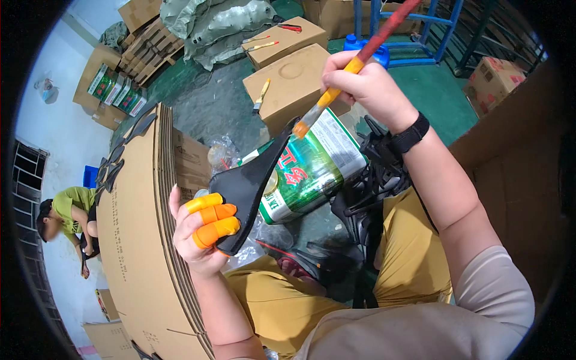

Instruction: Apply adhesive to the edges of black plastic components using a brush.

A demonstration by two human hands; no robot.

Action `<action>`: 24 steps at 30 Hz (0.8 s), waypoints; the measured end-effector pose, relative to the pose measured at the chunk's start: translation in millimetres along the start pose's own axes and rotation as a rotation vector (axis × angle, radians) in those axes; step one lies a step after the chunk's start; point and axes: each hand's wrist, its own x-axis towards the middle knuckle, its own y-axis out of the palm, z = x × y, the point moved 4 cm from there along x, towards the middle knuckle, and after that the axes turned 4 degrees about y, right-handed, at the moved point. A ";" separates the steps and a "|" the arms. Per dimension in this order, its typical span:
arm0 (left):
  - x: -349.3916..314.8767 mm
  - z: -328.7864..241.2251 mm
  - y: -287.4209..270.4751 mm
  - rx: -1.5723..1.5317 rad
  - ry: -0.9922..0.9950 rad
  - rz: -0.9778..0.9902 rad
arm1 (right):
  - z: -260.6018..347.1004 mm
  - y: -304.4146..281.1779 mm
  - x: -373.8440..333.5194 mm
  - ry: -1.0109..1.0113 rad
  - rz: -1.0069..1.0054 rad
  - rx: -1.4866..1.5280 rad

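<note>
Looking down from the wearer's head, with the picture as a clock face. The left hand (204, 231), at 8 o'clock, is closed on the wide end of a flat black piece (246, 186); three of its fingers wear orange finger covers (216, 217). The piece lies just left of centre and tapers to a narrow end pointing toward 12. The right hand (366, 84), at 1 o'clock, grips a brush (336, 87) with a red and yellow handle, the bristles slanting down to the piece's narrow end; whether they touch it is hard to tell. A black band (410, 133) circles the right wrist.

Behind the piece, around the centre, is a green and white tin (315, 174). At 3 o'clock, just beside the tin, sits a tangle of black strappy items (372, 186). At 12 are two cardboard boxes; a brush with a pale handle (262, 96) lies on the nearer box (294, 72). A tall stack of cardboard (129, 234) fills 8 o'clock, more black pieces (114, 171) along its far edge. Beyond it, at 9, a person in a lime-green top (75, 207) sits bent forward. Grey-green sacks (216, 30) are heaped at 11.
</note>
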 end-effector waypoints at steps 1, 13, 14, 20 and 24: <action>-0.8 1.6 1.4 -0.001 0.000 -0.003 | -1.8 -5.9 0.5 -0.001 0.000 -0.003; -24.1 60.8 57.6 -0.899 -0.752 -0.843 | -9.5 -24.7 -43.9 -0.146 -0.405 0.199; -21.5 63.1 65.2 -0.927 -0.769 -0.886 | -14.0 -21.9 -46.6 -0.117 -0.381 0.203; -16.1 67.6 106.1 -1.053 -0.865 -0.965 | -50.3 53.5 -61.2 0.140 -0.193 0.686; 3.7 49.3 128.8 -1.119 -0.905 -0.989 | -67.2 91.6 -53.5 0.135 -0.214 0.663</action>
